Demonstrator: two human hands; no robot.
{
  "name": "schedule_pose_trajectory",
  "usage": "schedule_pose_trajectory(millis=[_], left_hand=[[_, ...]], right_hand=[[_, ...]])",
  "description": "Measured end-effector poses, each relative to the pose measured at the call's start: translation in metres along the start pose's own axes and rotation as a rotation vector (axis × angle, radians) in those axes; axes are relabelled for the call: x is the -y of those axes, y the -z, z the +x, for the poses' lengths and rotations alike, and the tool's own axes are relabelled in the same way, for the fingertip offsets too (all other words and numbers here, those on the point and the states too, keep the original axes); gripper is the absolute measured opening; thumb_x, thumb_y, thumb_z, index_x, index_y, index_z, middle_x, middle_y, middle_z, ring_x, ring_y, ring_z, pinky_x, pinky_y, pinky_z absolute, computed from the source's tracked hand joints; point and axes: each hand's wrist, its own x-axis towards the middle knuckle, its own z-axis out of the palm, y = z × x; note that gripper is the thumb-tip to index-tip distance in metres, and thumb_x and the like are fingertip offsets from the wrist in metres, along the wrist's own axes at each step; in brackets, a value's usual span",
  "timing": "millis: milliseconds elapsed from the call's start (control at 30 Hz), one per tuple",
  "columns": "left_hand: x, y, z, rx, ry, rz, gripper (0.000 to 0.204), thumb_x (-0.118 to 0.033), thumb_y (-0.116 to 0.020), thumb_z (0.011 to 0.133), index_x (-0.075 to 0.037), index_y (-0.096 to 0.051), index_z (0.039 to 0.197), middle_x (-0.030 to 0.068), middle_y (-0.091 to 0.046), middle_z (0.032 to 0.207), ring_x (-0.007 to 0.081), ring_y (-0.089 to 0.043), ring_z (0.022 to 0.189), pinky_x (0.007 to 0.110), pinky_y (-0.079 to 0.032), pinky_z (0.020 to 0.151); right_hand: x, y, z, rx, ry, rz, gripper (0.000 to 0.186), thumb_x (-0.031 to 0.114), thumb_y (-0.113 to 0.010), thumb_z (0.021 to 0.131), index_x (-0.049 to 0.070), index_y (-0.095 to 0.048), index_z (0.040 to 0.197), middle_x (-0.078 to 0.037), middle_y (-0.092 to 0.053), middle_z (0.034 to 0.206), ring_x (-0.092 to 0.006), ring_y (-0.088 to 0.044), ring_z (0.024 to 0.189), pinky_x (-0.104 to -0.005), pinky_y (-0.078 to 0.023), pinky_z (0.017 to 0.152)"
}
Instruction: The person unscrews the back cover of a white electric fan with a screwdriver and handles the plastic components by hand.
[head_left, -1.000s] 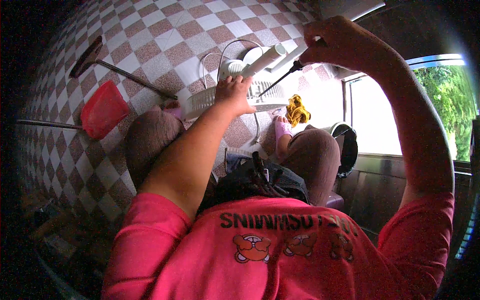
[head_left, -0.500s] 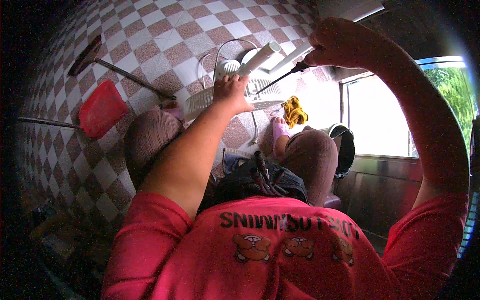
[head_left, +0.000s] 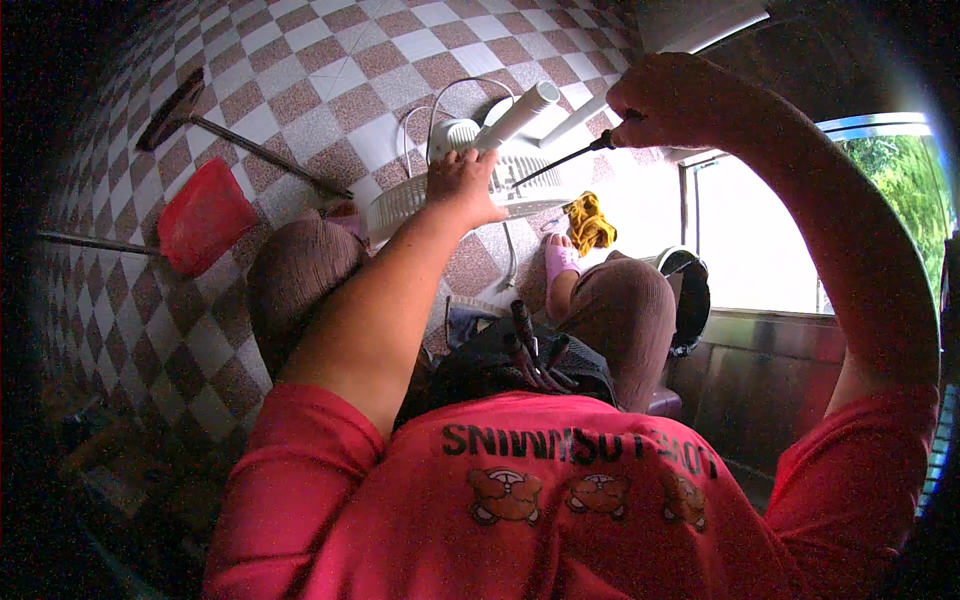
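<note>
A white electric fan (head_left: 400, 206) lies on the floor between my feet, its slatted round cage toward me and its tube-shaped pole (head_left: 520, 115) pointing up and away. My left hand (head_left: 466, 188) grips the fan beside the base of the pole, with its fingertips over the far side. In my right hand (head_left: 655, 105), raised at the right, is a long screwdriver (head_left: 572, 157) with a dark handle. Its shaft slants down to the left, and the tip meets the fan just right of my left hand. The exact spot under the tip is too small to make out.
A yellow cloth (head_left: 591, 222) lies by my right foot. To the right stand a bin with a black liner (head_left: 690, 300) and a bright doorway (head_left: 755, 235). A red dustpan (head_left: 205, 217) and a broom (head_left: 255, 150) are on the checkered floor at left. A pale cord (head_left: 470, 82) loops behind the fan.
My right hand has come down slightly, and the screwdriver's handle sits lower, with its tip still at the fan. My left hand and the fan have stayed in place.
</note>
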Motion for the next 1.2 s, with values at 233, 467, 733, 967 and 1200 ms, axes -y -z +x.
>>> schedule_pose_trajectory(millis=[233, 467, 733, 967, 1200], left_hand=[[-0.004, 0.005, 0.002, 0.123, 0.028, 0.058, 0.096, -0.045, -0.085, 0.06, -0.015, -0.042, 0.14, 0.0101, -0.05, 0.136, 0.0315, -0.045, 0.127, 0.046, -0.037, 0.107], [-0.005, 0.006, 0.003, 0.119, 0.006, 0.062, 0.093, -0.043, -0.086, 0.059, -0.014, -0.044, 0.138, 0.0105, -0.052, 0.132, 0.0322, -0.048, 0.122, 0.046, -0.038, 0.105], [-0.001, -0.005, 0.004, -0.013, -0.129, 0.01, 0.089, -0.039, -0.087, 0.053, -0.014, -0.05, 0.129, 0.0135, -0.058, 0.116, 0.0348, -0.054, 0.11, 0.048, -0.044, 0.093], [0.001, -0.008, 0.005, -0.018, -0.093, 0.027, 0.091, -0.04, -0.087, 0.052, -0.014, -0.05, 0.131, 0.0138, -0.058, 0.116, 0.0354, -0.054, 0.111, 0.049, -0.043, 0.094], [0.003, -0.009, 0.003, -0.037, -0.092, 0.0, 0.091, -0.04, -0.087, 0.053, -0.015, -0.05, 0.131, 0.0138, -0.058, 0.116, 0.0361, -0.053, 0.112, 0.051, -0.042, 0.096]], right_hand=[[0.008, 0.003, 0.016, -0.04, -0.027, -0.093, 0.035, 0.033, -0.065, 0.086, 0.002, -0.062, 0.071, -0.013, -0.062, 0.067, -0.0265, -0.061, 0.059, -0.0395, -0.05, 0.061], [0.016, 0.014, 0.018, 0.156, -0.1, 0.035, 0.027, 0.029, -0.063, 0.091, 0.002, -0.066, 0.086, -0.013, -0.067, 0.076, -0.0257, -0.065, 0.068, -0.0402, -0.052, 0.067], [0.012, 0.027, 0.012, -0.012, 0.113, 0.165, 0.024, 0.026, -0.063, 0.09, 0.003, -0.062, 0.091, -0.013, -0.066, 0.082, -0.0276, -0.064, 0.075, -0.0413, -0.051, 0.071], [0.021, 0.026, 0.017, 0.184, 0.017, 0.054, 0.03, 0.02, -0.077, 0.07, 0.003, -0.06, 0.088, -0.015, -0.063, 0.082, -0.0302, -0.063, 0.081, -0.0426, -0.05, 0.071], [0.015, 0.022, 0.018, 0.267, -0.057, 0.104, 0.024, 0.016, -0.075, 0.072, -0.001, -0.06, 0.079, -0.014, -0.063, 0.07, -0.0277, -0.066, 0.068, -0.0416, -0.053, 0.063]])
